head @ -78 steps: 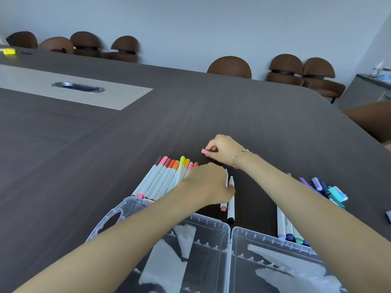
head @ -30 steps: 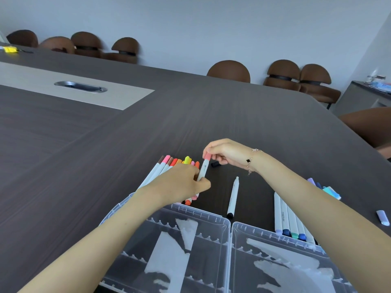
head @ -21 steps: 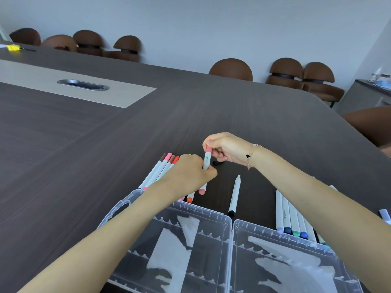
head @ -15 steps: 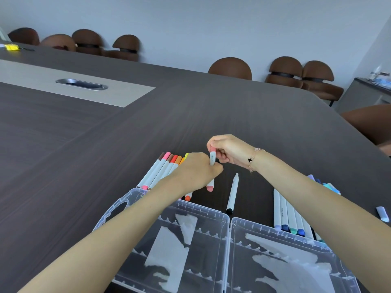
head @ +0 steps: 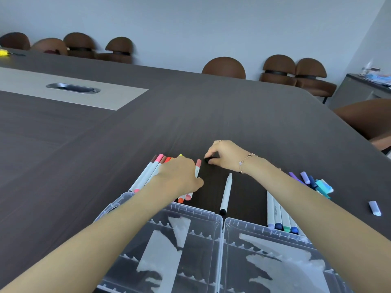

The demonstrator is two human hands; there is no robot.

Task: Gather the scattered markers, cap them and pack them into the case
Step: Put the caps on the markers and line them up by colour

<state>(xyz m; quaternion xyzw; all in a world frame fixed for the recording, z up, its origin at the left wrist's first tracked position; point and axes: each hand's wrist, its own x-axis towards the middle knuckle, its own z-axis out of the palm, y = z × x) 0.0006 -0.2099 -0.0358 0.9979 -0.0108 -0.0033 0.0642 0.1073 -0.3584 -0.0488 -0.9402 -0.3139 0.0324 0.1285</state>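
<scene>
My left hand (head: pixel 179 176) holds the capped pink marker (head: pixel 197 169) at the right edge of the row of warm-coloured markers (head: pixel 148 174) on the table. My right hand (head: pixel 225 155) pinches a small black cap (head: pixel 207 160) on the table, just beyond the pink marker's tip. A white marker with a black end (head: pixel 226 192) lies uncapped between my arms. The open clear plastic case (head: pixel 220 220) sits at the near edge, both halves holding no markers. Blue and green markers (head: pixel 279 216) lie by its right half.
Loose purple, blue and teal caps and markers (head: pixel 313 182) lie right of my right forearm, and a lone lilac cap (head: pixel 374 208) sits further right. Brown chairs (head: pixel 224 67) line the far side of the dark table (head: pixel 190 106).
My hands pressed the pink cap onto the marker. My left hand then lowered it beside the warm row, and my right hand moved off to the black cap on the table.
</scene>
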